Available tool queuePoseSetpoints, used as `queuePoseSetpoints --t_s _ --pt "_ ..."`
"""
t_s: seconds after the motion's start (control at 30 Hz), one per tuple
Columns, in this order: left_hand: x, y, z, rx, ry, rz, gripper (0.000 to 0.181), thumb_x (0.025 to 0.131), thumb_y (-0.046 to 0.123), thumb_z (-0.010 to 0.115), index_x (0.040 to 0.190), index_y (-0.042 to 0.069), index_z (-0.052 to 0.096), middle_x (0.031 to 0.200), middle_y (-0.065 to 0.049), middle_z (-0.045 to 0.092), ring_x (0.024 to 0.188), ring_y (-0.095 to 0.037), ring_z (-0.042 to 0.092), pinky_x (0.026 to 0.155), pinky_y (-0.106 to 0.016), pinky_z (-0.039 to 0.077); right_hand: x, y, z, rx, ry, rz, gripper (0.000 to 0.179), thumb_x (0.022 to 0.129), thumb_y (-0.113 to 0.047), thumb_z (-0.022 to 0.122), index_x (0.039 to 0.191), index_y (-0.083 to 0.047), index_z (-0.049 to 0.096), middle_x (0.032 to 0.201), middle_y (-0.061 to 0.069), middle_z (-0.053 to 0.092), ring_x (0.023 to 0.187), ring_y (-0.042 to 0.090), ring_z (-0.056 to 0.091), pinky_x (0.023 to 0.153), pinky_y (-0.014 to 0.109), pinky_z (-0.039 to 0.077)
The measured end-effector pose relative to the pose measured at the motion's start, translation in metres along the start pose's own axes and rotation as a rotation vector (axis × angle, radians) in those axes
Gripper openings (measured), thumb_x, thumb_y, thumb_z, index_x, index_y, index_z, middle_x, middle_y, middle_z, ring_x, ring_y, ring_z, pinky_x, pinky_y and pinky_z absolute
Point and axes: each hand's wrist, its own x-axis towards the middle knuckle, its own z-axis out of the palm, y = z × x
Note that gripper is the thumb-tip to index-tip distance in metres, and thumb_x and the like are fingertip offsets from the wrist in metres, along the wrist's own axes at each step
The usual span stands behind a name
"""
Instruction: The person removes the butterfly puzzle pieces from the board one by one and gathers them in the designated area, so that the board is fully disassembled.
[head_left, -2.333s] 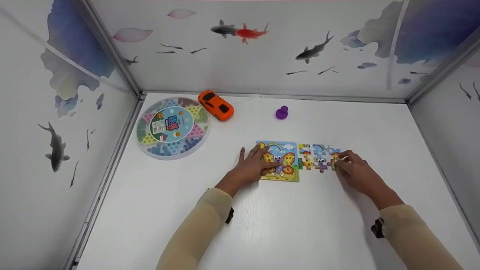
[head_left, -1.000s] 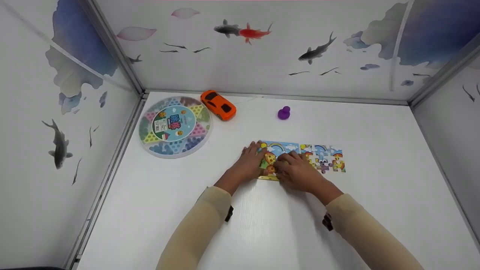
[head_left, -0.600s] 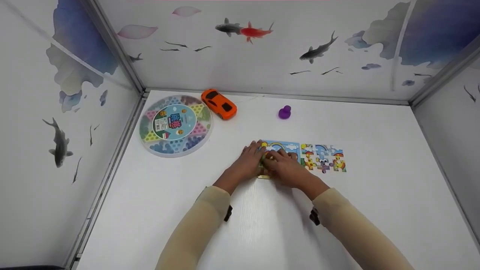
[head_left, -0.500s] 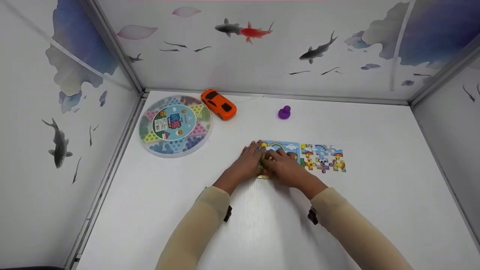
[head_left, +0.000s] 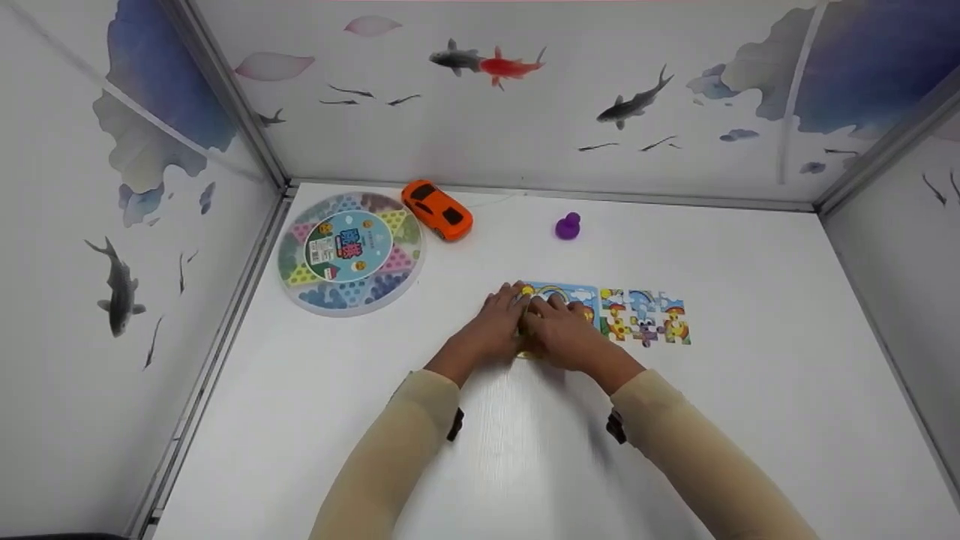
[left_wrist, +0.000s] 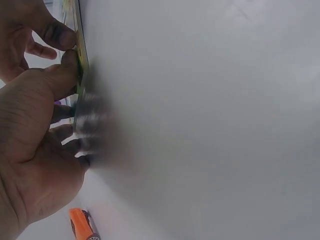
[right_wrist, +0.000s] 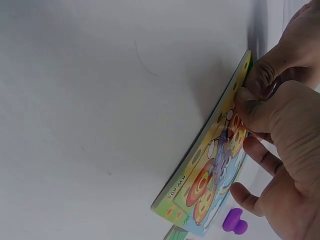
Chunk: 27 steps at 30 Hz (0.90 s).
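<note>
A butterfly puzzle board (head_left: 579,293) lies flat on the white table. My left hand (head_left: 489,330) rests along its left edge, the thumb pressing on the corner and the fingers fairly straight in the left wrist view. Over the board's lower left part bends my right hand (head_left: 574,336), its thumb and forefinger down on the picture. In the right wrist view, the right thumb (right_wrist: 255,107) touches the left thumb (right_wrist: 265,75) at the board's corner; whether a loose piece is between the right fingertips is hidden. Right of the board, several puzzle pieces (head_left: 645,319) lie joined together.
A round Chinese checkers box (head_left: 349,251) and an orange toy car (head_left: 437,210) stand at the back left. A purple knob-like toy (head_left: 568,226) sits behind the board. Walls printed with fish (head_left: 634,101) enclose the table (head_left: 510,480).
My right hand has moved left from the joined pieces to the board, leaving the rightmost piece there. Over the last half second it has shifted slightly further left. My left hand stays at the board.
</note>
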Motion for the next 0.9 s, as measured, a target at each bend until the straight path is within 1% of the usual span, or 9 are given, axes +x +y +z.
queuePoseSetpoints --t_s 0.03,0.1,0.17,0.2,0.3,0.43,0.6,0.7,0.9 --pt "0.003 -0.002 0.002 -0.016 -0.005 -0.005 0.083 0.109 0.036 0.07 0.176 0.01 0.029 0.188 -0.009 0.011 0.175 -0.037 0.006 0.142 -0.056 0.013 0.0 0.0 -0.001 0.0 -0.005 -0.002 0.048 0.11 -0.038 0.07 0.149 -0.011 0.064 0.157 0.013 0.056 0.14 0.042 0.051 0.115 0.078 0.045" --pt "0.002 0.0 -0.002 -0.023 -0.041 -0.027 0.086 0.107 0.034 0.072 0.177 0.012 0.026 0.189 -0.006 0.007 0.176 -0.034 0.002 0.142 -0.054 0.01 0.001 0.0 -0.002 0.001 -0.014 -0.009 0.048 0.11 -0.035 0.071 0.15 -0.011 0.062 0.159 0.013 0.055 0.141 0.043 0.051 0.115 0.08 0.044" --pt "0.005 0.0 -0.003 -0.04 -0.061 -0.034 0.088 0.103 0.026 0.073 0.177 0.012 0.028 0.189 -0.006 0.007 0.176 -0.035 0.001 0.142 -0.054 0.009 0.002 0.0 -0.003 0.005 -0.025 -0.01 0.047 0.11 -0.032 0.07 0.151 -0.012 0.061 0.161 0.013 0.054 0.143 0.044 0.05 0.116 0.081 0.043" --pt "0.005 0.001 -0.005 -0.037 -0.072 -0.037 0.09 0.1 0.024 0.074 0.176 0.012 0.028 0.189 -0.006 0.007 0.176 -0.035 0.001 0.142 -0.054 0.01 0.002 0.001 -0.003 0.007 -0.033 -0.009 0.047 0.11 -0.031 0.071 0.152 -0.011 0.06 0.163 0.013 0.053 0.144 0.044 0.049 0.117 0.082 0.042" --pt "-0.001 0.01 -0.017 -0.016 -0.116 -0.042 0.095 0.096 0.019 0.077 0.177 0.011 0.027 0.189 -0.007 0.005 0.176 -0.036 0.001 0.143 -0.052 0.01 0.004 0.001 -0.003 0.019 -0.054 0.002 0.048 0.111 -0.029 0.07 0.154 -0.012 0.058 0.166 0.012 0.05 0.147 0.045 0.047 0.118 0.082 0.04" --pt "-0.009 0.018 -0.029 0.004 -0.142 -0.035 0.103 0.096 0.028 0.084 0.178 0.011 0.023 0.189 -0.008 0.003 0.175 -0.038 0.001 0.142 -0.052 0.015 0.005 0.0 -0.004 0.019 -0.066 0.009 0.051 0.111 -0.029 0.069 0.157 -0.012 0.055 0.168 0.013 0.047 0.149 0.046 0.046 0.119 0.083 0.039" --pt "-0.014 0.02 -0.03 -0.009 -0.149 -0.06 0.11 0.094 0.033 0.089 0.179 0.016 0.02 0.189 -0.004 0.001 0.175 -0.037 0.002 0.14 -0.053 0.023 0.006 -0.001 -0.003 0.008 -0.07 0.006 0.055 0.11 -0.03 0.07 0.16 -0.011 0.054 0.169 0.014 0.046 0.151 0.047 0.045 0.119 0.083 0.038" --pt "-0.016 0.021 -0.029 -0.018 -0.141 -0.074 0.114 0.092 0.035 0.092 0.179 0.018 0.019 0.189 -0.002 0.0 0.176 -0.036 0.002 0.14 -0.051 0.024 0.006 0.0 -0.003 -0.003 -0.066 0.002 0.057 0.11 -0.03 0.071 0.16 -0.011 0.053 0.17 0.014 0.045 0.151 0.048 0.045 0.119 0.083 0.038" --pt "-0.015 0.021 -0.028 -0.027 -0.116 -0.076 0.115 0.09 0.035 0.094 0.179 0.018 0.022 0.189 -0.001 0.002 0.176 -0.035 0.004 0.14 -0.05 0.024 0.004 0.0 -0.002 -0.029 -0.034 -0.024 0.045 0.11 -0.026 0.071 0.149 -0.008 0.059 0.162 0.015 0.049 0.141 0.044 0.049 0.114 0.079 0.045"
